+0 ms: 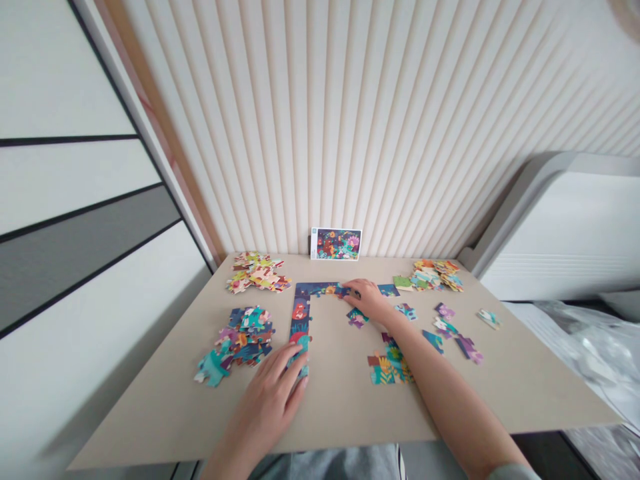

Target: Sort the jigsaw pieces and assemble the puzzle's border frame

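Note:
A partly joined jigsaw border lies mid-table, with a left column and a dark blue top row. My left hand rests over the lower end of the column, its fingers stretched out and partly covering those pieces. At the top row, my right hand has thumb and fingers closed around a jigsaw piece, mostly hidden under them. Just right of that hand, a dark blue border piece continues the row. Below the wrist lies a small purple and teal piece. A joined yellow and teal section sits beside my right forearm.
A picture card stands at the table's back edge. Piles of pieces lie at back left, front left and back right. Loose purple pieces are scattered on the right. Clear plastic wrapping lies beyond the table's right edge.

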`<state>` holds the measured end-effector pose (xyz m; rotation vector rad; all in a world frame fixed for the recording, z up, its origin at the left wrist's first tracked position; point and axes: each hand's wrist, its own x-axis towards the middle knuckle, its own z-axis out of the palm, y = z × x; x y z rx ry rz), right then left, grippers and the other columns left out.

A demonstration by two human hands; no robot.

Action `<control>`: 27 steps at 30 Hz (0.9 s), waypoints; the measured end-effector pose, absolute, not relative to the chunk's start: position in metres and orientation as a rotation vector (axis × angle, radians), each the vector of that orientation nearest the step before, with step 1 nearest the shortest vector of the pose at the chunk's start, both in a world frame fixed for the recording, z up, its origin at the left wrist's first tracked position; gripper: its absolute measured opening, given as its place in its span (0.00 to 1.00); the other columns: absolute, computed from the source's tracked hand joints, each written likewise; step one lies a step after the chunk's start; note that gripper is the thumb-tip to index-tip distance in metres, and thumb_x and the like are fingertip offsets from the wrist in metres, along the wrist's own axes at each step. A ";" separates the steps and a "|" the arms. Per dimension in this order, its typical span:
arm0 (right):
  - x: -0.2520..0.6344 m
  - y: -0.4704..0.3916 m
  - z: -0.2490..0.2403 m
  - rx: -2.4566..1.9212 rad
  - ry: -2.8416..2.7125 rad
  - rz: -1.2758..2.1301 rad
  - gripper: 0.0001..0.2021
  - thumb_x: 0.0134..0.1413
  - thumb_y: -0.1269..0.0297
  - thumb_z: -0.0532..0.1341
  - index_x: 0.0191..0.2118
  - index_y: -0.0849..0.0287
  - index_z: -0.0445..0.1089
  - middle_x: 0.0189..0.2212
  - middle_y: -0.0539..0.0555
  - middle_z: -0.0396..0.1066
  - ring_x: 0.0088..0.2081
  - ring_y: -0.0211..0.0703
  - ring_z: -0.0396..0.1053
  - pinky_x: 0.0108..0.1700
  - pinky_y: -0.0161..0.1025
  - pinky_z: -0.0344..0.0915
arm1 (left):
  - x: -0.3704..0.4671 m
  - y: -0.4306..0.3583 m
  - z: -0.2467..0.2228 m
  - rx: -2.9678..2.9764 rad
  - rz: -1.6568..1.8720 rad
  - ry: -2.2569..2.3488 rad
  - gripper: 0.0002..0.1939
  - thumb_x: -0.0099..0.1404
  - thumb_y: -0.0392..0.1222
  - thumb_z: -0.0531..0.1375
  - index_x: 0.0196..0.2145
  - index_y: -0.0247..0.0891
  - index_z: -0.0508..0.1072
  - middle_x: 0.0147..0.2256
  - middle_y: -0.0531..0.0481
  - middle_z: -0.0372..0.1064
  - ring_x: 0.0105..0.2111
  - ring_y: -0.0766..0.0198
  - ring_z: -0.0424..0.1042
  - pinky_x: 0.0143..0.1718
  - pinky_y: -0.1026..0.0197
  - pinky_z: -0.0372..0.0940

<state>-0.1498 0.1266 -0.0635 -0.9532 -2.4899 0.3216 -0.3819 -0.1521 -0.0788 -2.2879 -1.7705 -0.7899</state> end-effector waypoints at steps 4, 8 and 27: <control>-0.144 0.132 -0.067 -0.940 -2.501 0.310 0.18 0.65 0.64 0.61 0.59 0.49 0.75 0.57 0.55 0.75 0.59 0.53 0.70 0.63 0.51 0.61 | -0.382 -0.152 -0.079 -2.284 -0.818 -1.769 0.20 0.74 0.42 0.58 0.61 0.45 0.70 0.60 0.45 0.69 0.61 0.52 0.69 0.61 0.48 0.70; -0.141 0.137 -0.071 -0.937 -2.508 0.290 0.19 0.67 0.68 0.57 0.57 0.48 0.76 0.57 0.54 0.75 0.59 0.51 0.70 0.63 0.50 0.62 | -0.382 -0.152 -0.079 -2.293 -0.809 -1.776 0.20 0.74 0.42 0.57 0.62 0.45 0.70 0.60 0.45 0.69 0.61 0.52 0.69 0.61 0.48 0.69; -0.143 0.138 -0.067 -0.914 -2.582 0.237 0.18 0.69 0.67 0.58 0.57 0.42 0.77 0.59 0.55 0.73 0.61 0.53 0.68 0.65 0.55 0.59 | -0.381 -0.154 -0.078 -2.323 -0.803 -1.818 0.19 0.75 0.41 0.56 0.61 0.44 0.70 0.61 0.43 0.67 0.62 0.51 0.67 0.62 0.46 0.68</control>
